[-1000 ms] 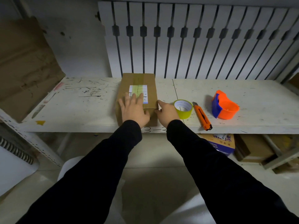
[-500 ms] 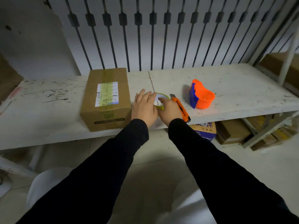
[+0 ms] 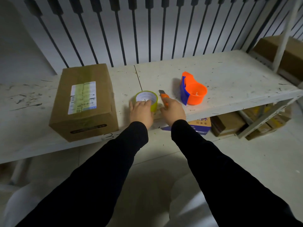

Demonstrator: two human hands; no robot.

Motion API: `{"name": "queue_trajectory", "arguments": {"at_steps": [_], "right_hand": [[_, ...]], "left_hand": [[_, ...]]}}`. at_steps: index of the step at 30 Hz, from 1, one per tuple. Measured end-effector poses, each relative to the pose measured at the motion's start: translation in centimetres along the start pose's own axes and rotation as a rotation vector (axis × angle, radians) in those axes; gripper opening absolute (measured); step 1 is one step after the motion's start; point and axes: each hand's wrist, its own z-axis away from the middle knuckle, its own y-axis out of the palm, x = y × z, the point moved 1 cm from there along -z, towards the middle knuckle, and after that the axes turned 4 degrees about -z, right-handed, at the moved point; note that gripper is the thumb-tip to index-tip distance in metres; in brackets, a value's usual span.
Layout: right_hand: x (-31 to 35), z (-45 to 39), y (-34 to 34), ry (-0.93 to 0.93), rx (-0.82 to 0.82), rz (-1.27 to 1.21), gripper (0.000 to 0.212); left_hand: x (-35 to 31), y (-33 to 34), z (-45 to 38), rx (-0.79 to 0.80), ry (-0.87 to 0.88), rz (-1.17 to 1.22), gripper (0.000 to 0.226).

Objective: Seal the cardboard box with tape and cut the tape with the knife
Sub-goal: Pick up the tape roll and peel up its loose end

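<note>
Head view — right hand (image 3: pixel 173 107) now grips knife (image 3: pixel 164 98).

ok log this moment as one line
phase: picking up tools | left hand: on tape roll | right hand: gripping knife | box: on shelf, left of the roll
</note>
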Motion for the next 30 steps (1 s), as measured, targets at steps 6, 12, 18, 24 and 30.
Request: {"name": "queue_trajectory", "arguments": {"at_steps": [6,12,18,24,30], "right_hand": [[-0.4,-0.1,-0.1,-0.041,-0.035,-0.097,0.06],[0.1,0.0,0.1,-0.044,0.04,-0.244,0.085],[1.4,0.7,0.1,0.012,0.076,-0.496,0.085],[2.3,1.7,-0.4,0.027,0.163,-0.544,0.06],[3.0,2.5,-1.0,-0.007,0.091,-0.589,0.019]], "left_hand": [[0.1,0.3,-0.2,0.035,-0.046,0.296,0.04],[0.7,-0.8,1.2,-0.042,-0.203,0.647,0.021],[1.3,-1.4,2.9,-0.054,-0.239,0.931,0.01],[1.5,-2.2,3.9,-0.069,-0.238,1.034,0.021],[1.3,-2.6,4.5,-0.072,-0.216,1.055,0.02]]}}
